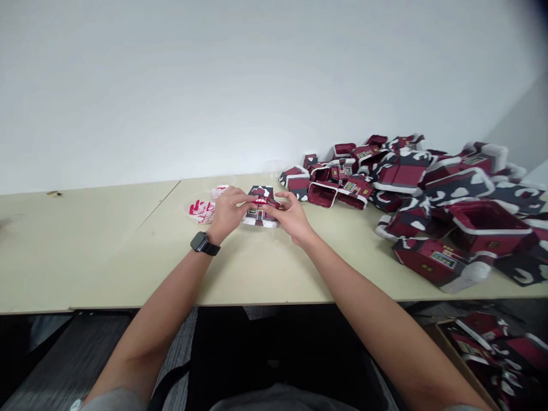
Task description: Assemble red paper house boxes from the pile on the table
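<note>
Now the painted house [259,216] sits between our hands; our left hand [231,212] pinches a red-and-white piece [260,200] against it, the right hand [295,216] gripping its side. A slip there could skew the piece; a leftward swing, scatter the striped pieces [202,212].

Soft lt, faint shadows, R side blurry

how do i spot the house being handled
On the pale table, look left of the big heap of maroon houses. There, between the left hand and right hand, sits one house; only this one has hands on it.
</note>
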Action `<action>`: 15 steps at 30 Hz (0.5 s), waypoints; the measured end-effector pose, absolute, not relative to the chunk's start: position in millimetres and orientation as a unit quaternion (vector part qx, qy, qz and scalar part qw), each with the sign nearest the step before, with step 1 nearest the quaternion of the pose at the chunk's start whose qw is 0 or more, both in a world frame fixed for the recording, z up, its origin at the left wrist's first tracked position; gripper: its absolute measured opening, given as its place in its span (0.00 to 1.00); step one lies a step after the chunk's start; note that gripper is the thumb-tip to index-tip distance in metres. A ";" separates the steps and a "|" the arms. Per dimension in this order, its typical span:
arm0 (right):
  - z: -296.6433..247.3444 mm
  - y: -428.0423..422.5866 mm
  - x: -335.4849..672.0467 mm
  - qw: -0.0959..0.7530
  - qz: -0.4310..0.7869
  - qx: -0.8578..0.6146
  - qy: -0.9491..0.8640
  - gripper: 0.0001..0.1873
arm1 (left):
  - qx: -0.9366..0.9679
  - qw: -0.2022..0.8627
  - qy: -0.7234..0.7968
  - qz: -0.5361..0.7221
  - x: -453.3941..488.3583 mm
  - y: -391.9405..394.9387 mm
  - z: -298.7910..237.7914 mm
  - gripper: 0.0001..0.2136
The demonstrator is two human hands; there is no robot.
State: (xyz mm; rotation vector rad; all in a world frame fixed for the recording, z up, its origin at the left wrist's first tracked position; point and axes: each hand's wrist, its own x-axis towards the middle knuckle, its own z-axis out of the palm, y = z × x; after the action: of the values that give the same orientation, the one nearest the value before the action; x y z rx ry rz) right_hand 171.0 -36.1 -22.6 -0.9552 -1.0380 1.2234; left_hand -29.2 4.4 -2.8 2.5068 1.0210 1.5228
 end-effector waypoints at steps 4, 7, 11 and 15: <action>-24.4 -31.2 173.6 0.607 0.532 -0.402 -0.433 0.44 | 0.832 -0.047 0.267 0.484 -32.3 10.3 -7.3 0.11; -24.8 -29.1 177.0 0.606 0.527 -0.397 -0.445 0.45 | 0.843 -0.098 0.237 0.473 -33.6 11.6 -6.4 0.13; -25.7 -26.8 180.2 0.601 0.528 -0.380 -0.465 0.48 | 0.848 -0.120 0.225 0.465 -34.4 9.1 -3.5 0.14; -27.7 -23.6 182.1 0.606 0.517 -0.367 -0.480 0.47 | 0.838 -0.111 0.235 0.479 -31.8 4.9 -3.0 0.13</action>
State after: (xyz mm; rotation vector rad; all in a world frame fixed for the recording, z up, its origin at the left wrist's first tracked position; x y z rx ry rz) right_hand 182.1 -23.6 -27.7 -0.8494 -1.1096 1.1966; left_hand -31.8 4.9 -3.0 2.8385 0.7942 1.6230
